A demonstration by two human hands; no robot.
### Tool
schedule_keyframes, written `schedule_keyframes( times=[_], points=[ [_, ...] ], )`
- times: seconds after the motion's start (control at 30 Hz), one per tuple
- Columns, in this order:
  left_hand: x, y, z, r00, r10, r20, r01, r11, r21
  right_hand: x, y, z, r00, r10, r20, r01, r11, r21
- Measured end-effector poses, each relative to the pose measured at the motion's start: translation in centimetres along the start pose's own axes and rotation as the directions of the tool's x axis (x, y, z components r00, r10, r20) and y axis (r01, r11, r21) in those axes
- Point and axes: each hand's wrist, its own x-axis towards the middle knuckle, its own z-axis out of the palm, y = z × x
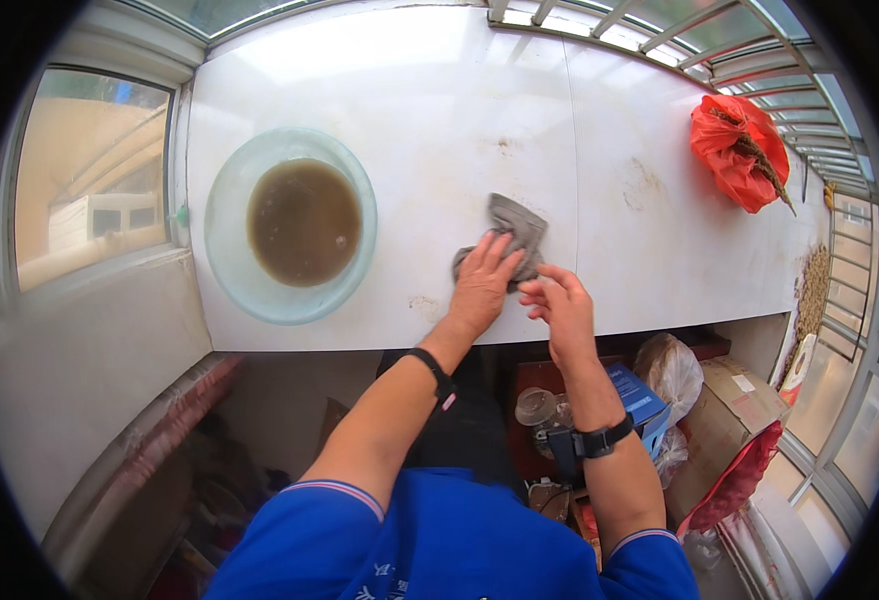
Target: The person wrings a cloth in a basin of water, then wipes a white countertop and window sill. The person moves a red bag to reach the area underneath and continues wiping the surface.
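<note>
A crumpled grey cloth (520, 221) lies on the white countertop (424, 135), near its front edge. My left hand (482, 285) presses flat on the cloth, palm down, with its fingers stretched over the folds. Just to the right, my right hand (565, 307) is raised at the cloth's lower right edge, fingers loosely bent and apart; whether its fingertips touch the cloth, I cannot tell. To the left stands a pale green plastic basin (229, 225) with murky brown water (304, 223) in it. Brownish stains (424, 304) mark the countertop around the cloth.
A red plastic bag (739, 154) with a dried brown stalk sits at the counter's right end. Below the counter at the right are a blue box (638, 397), a cardboard box (732, 405), clear plastic bags and a plastic container (535, 406). Windows and metal bars border the counter.
</note>
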Motion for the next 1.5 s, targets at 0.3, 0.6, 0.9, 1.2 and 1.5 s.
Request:
schedule_keyframes(
  times=[0.3,0.6,0.9,1.2,1.5],
  points=[
    [4.3,4.1,-2.2,0.988,-0.076,-0.133,0.026,0.939,-0.343,-3.8,1.9,-6.4,0.99,-0.035,-0.136,0.015,0.989,-0.145],
    [-15.3,-3.6,-14.6,0.941,-0.309,-0.138,0.311,0.95,-0.008,-2.7,2.6,-4.2,0.995,-0.088,-0.042,0.079,0.979,-0.189],
    [-17.4,-6.1,-9.5,0.975,-0.216,0.06,0.198,0.955,0.221,-3.7,6.7,-6.6,0.996,-0.078,-0.051,0.062,0.961,-0.268],
    [-8.3,3.5,1.7,0.949,0.153,0.277,-0.183,0.979,0.085,-3.6,7.0,-13.0,0.988,-0.047,-0.146,0.004,0.96,-0.281],
    [-1.4,9.1,4.4,0.919,0.143,0.368,-0.079,0.98,-0.182,-3.6,4.9,-14.1,0.986,-0.127,-0.104,0.081,0.927,-0.365]
  ],
)
